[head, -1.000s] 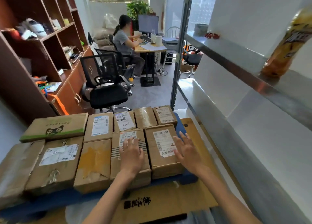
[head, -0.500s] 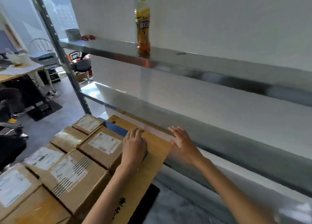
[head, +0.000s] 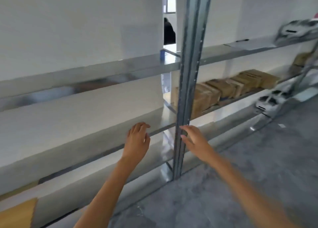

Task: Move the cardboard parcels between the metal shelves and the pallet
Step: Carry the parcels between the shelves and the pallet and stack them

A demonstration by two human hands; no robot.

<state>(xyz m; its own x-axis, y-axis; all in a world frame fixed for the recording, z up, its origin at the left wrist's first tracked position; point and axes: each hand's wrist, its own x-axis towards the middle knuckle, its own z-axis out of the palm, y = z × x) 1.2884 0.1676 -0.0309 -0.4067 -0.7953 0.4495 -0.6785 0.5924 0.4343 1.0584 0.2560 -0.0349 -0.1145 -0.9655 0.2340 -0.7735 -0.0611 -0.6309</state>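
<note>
My left hand (head: pixel 137 141): held out in front of the shelf edge, fingers loosely bent and a little apart, holding nothing.
My right hand (head: pixel 195 141): stretched forward, fingers straight and spread, empty. Its fingertips (head: pixel 183 128) reach the upright post; I cannot tell whether they touch it.
Upright post (head: pixel 190 73): grey steel, rising from the floor between my two hands and splitting the metal shelves (head: pixel 86 78) into a left and a right bay.
Left bay shelf (head: pixel 86 162): my left hand is just before its front edge, near its right end beside the post.
Cardboard parcels (head: pixel 227 88): a row set side by side on the right bay's shelf, from just behind the post toward its far right end, well apart from both my hands.
White objects (head: pixel 268 100): by the right end of the right bay, too blurred to name.
Cardboard sheet (head: pixel 19 214): brown, at the lower left corner of the view.
Floor (head: pixel 249 184): grey, under my right arm.
</note>
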